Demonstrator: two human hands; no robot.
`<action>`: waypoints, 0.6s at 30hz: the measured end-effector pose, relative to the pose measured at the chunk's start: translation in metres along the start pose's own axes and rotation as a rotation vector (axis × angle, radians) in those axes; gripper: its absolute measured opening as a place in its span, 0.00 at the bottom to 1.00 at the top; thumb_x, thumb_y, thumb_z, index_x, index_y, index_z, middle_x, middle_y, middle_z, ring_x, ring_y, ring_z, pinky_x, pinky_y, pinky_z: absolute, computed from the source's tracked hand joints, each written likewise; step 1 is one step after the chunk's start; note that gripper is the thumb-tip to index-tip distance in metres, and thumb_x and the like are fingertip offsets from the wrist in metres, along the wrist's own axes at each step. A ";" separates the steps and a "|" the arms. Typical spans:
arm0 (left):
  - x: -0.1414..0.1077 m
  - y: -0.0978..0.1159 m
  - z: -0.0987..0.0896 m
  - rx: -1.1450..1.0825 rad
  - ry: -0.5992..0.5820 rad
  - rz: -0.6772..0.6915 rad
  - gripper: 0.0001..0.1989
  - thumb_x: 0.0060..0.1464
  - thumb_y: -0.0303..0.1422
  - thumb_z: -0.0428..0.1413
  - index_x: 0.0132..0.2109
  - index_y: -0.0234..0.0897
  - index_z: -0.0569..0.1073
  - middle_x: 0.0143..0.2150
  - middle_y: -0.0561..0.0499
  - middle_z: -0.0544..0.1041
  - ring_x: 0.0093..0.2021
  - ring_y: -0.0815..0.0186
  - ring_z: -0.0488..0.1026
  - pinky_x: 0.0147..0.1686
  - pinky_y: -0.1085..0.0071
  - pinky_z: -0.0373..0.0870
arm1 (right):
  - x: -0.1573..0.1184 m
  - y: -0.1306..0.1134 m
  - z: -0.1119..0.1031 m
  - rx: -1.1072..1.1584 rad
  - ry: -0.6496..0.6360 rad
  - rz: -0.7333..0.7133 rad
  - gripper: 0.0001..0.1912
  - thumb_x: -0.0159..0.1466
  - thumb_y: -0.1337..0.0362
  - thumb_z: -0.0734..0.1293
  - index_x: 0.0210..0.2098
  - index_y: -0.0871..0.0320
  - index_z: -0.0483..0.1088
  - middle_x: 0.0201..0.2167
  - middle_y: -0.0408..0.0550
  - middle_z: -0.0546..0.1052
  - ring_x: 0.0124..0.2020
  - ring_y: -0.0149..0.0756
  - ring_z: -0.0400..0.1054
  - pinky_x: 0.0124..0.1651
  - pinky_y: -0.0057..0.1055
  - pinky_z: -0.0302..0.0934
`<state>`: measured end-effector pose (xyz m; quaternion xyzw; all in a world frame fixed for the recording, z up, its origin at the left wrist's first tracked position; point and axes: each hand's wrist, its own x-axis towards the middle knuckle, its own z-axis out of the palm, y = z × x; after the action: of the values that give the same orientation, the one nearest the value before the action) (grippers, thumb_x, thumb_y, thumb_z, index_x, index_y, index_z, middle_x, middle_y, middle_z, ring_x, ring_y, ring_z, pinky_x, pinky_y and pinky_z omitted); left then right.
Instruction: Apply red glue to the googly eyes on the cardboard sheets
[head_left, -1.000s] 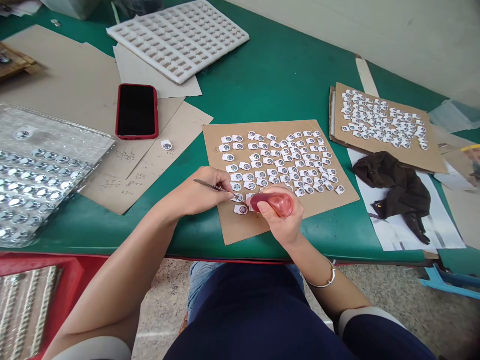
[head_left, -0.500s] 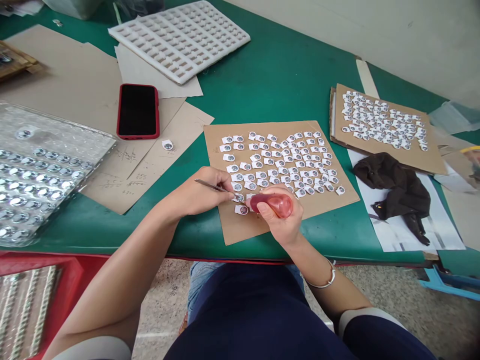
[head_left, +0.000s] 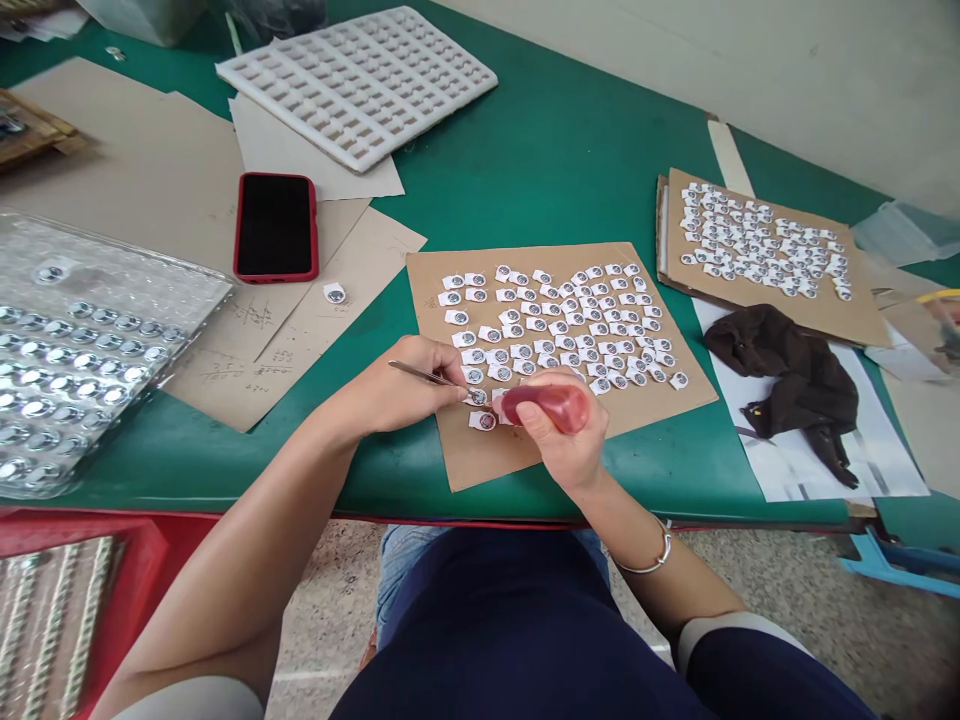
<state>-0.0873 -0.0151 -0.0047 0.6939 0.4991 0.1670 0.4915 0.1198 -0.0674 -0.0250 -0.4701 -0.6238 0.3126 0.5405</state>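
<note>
Tweezers (head_left: 421, 373) are pinched in my left hand (head_left: 409, 385), their tips by a small round piece on a white tab (head_left: 476, 397) near the lower left of a brown cardboard sheet (head_left: 480, 465). My right hand (head_left: 574, 440) is wrapped round a small red squeeze bottle (head_left: 551, 406), tilted with its nozzle pointing left, close to the tweezer tips. Just below the nozzle lies another tab with a reddish round face (head_left: 486, 421). Several rows of similar tabbed pieces (head_left: 566, 328) cover the sheet. My right fingers hide some of them.
Left of the sheet are a red-cased phone (head_left: 276, 227), a single tabbed piece (head_left: 334, 293) and a clear tray of silvery round parts (head_left: 82, 365). A white slotted foam tray (head_left: 360, 85) lies behind. Right are a second loaded cardboard (head_left: 787, 290) and dark cloth (head_left: 795, 370).
The view has shifted very slightly. Both hands keep nearly the same place and hold on the tweezers and the red bottle.
</note>
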 end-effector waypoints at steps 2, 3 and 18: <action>-0.001 0.002 -0.002 -0.029 -0.006 0.000 0.03 0.45 0.32 0.57 0.29 0.37 0.74 0.27 0.52 0.76 0.30 0.65 0.72 0.28 0.72 0.65 | 0.009 -0.006 -0.007 0.138 0.021 0.112 0.10 0.59 0.57 0.67 0.36 0.55 0.66 0.30 0.44 0.73 0.29 0.35 0.72 0.28 0.33 0.68; -0.002 0.003 -0.004 -0.063 -0.008 0.006 0.03 0.45 0.32 0.57 0.29 0.37 0.74 0.28 0.51 0.77 0.30 0.64 0.72 0.28 0.72 0.66 | 0.017 -0.010 -0.011 0.204 0.025 0.161 0.10 0.60 0.55 0.65 0.36 0.54 0.64 0.29 0.44 0.72 0.27 0.34 0.72 0.23 0.30 0.65; -0.008 0.001 0.011 -0.039 0.492 0.049 0.09 0.51 0.38 0.59 0.35 0.37 0.74 0.36 0.49 0.79 0.36 0.63 0.76 0.35 0.70 0.72 | 0.129 -0.046 0.003 0.539 -0.127 0.223 0.17 0.60 0.50 0.65 0.25 0.56 0.63 0.19 0.41 0.70 0.19 0.30 0.67 0.14 0.24 0.48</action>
<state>-0.0818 -0.0275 -0.0070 0.6345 0.5835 0.3524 0.3645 0.1089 0.0357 0.0645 -0.3548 -0.4951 0.5533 0.5682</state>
